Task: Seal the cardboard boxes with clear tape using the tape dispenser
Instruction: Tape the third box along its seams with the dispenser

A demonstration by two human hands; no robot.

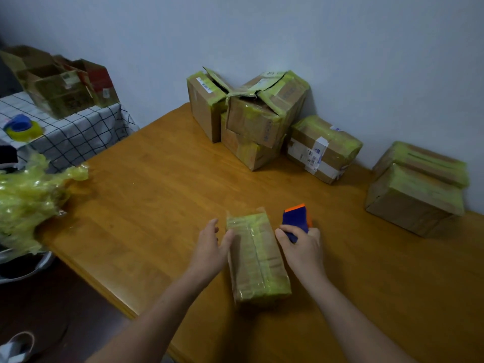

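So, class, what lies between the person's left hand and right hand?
In the head view, a small taped cardboard box lies between the left hand and the right hand, which grips the tape dispenser.

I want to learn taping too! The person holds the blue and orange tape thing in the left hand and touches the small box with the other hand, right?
Not quite. The head view shows the tape dispenser in the right hand, not the left; the left hand touches the small box.
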